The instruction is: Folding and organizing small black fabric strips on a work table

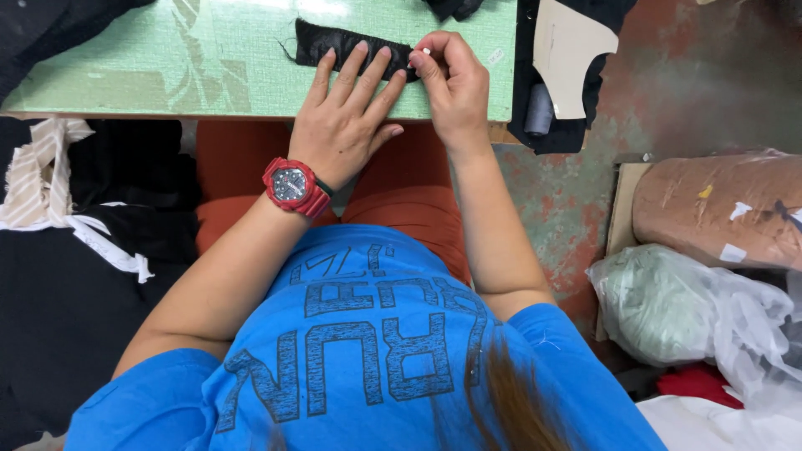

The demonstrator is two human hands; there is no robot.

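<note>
Your left hand [347,117] lies flat, fingers spread, pinning the black fabric strip [347,43] near the bench's [167,67] front edge, so your right hand [451,79] can pinch something small and white at its right end.

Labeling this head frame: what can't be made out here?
- Black fabric strip: middle hidden under left hand.
- Small white item pinched by right hand: too small to identify.
- Dark cloth on green table: cut off by the top edge.
</note>
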